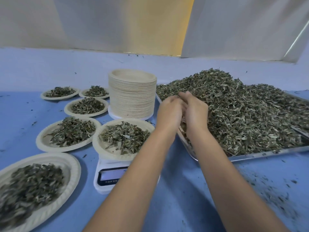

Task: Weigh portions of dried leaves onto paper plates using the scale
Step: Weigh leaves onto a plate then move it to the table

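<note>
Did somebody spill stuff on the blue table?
Yes. Leaf crumbs lie scattered on the blue table in front of the metal tray, at the right. They belong with the dried leaves piled in the tray, so they look spilled.

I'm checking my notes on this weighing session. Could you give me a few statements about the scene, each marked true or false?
1. A plate of leaves sits on the scale. True.
2. The plate stack stands right of the tray. False: it stands left of the tray, behind the scale.
3. The left hand and right hand are close together at the tray's left edge. True.
4. The tray is nearly empty. False: it is heaped with leaves.
5. The stack's top plate holds leaves. False: it is empty.
</note>
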`<state>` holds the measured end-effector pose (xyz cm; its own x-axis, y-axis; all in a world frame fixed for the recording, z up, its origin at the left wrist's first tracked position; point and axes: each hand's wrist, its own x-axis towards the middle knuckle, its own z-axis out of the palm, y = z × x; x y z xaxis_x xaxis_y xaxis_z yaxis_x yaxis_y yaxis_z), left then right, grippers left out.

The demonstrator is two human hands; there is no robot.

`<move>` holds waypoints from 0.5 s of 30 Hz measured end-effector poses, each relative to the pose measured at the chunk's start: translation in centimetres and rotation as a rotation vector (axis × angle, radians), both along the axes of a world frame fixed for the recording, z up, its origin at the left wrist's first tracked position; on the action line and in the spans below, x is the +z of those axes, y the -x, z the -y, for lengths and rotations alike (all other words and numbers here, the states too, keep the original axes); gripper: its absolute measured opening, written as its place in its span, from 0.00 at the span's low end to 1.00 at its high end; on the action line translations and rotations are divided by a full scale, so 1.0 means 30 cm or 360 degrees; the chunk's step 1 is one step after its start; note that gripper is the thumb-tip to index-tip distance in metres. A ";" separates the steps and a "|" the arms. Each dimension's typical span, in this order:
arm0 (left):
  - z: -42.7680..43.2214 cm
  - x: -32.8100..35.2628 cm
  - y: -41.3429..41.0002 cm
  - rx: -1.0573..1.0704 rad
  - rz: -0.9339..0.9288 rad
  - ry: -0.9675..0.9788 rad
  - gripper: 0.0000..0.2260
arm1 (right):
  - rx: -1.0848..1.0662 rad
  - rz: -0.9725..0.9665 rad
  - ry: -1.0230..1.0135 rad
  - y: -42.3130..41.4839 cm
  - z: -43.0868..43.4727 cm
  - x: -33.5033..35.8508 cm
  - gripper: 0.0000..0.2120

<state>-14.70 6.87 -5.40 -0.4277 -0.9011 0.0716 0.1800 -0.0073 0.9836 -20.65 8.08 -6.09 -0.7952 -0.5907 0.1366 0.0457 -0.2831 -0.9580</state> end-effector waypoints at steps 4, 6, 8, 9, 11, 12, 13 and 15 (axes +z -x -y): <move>0.095 0.049 -0.187 0.0226 -0.0036 0.0124 0.09 | 0.0200 -0.0269 -0.0118 -0.095 0.050 -0.009 0.23; 0.145 0.044 -0.283 0.0279 0.0069 0.0236 0.10 | 0.0222 -0.0334 -0.0172 -0.130 0.060 -0.019 0.23; 0.184 0.030 -0.372 0.0394 0.0084 0.0239 0.12 | 0.0199 -0.0317 -0.0196 -0.157 0.075 -0.023 0.20; 0.199 0.021 -0.418 0.0460 0.0071 0.0227 0.12 | 0.0181 -0.0299 -0.0206 -0.167 0.086 -0.030 0.19; 0.224 -0.006 -0.491 0.0614 0.0044 0.0203 0.14 | 0.0149 -0.0253 -0.0261 -0.187 0.105 -0.046 0.17; 0.231 -0.023 -0.518 0.0680 0.0070 0.0196 0.16 | 0.0135 -0.0239 -0.0302 -0.194 0.109 -0.055 0.17; 0.233 -0.040 -0.536 0.0737 0.0108 0.0176 0.17 | 0.0130 -0.0231 -0.0327 -0.195 0.114 -0.065 0.16; 0.237 -0.071 -0.556 0.0775 0.0157 0.0096 0.18 | 0.0146 -0.0236 -0.0367 -0.193 0.120 -0.084 0.15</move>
